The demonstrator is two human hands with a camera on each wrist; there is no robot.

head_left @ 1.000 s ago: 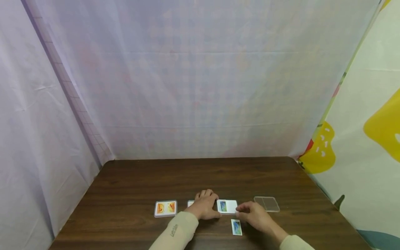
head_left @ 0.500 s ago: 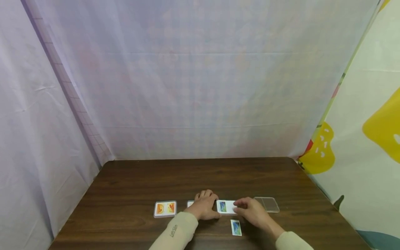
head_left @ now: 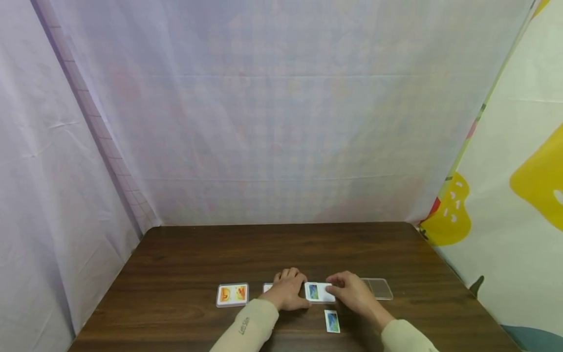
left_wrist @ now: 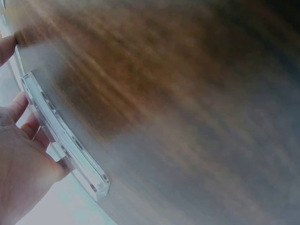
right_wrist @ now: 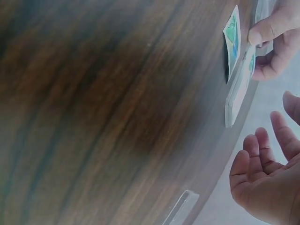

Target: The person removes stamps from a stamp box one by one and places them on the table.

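In the head view a clear plastic stamp case [head_left: 320,292] lies flat on the table, a blue-green stamp [head_left: 314,292] at the left of its white insert. My left hand [head_left: 287,292] grips its left end, thumb at the near side and index finger at the far side. The palm covers most of another clear case [left_wrist: 65,136]. My right hand [head_left: 352,293] hovers over the right end, fingers loosely bent; in the right wrist view nothing shows between them. A loose stamp [head_left: 332,321] with a perforated edge lies just in front of the case.
Farther left lies a clear case [head_left: 232,295] holding two orange stamps. A transparent case piece [head_left: 380,288] lies to the right, partly behind my right hand. Pale curtains stand behind the table's far edge [head_left: 281,226].
My right hand has shifted slightly left and away from me, from the case's right edge to over its white insert. The left hand, the cases and the loose stamp have stayed in place.
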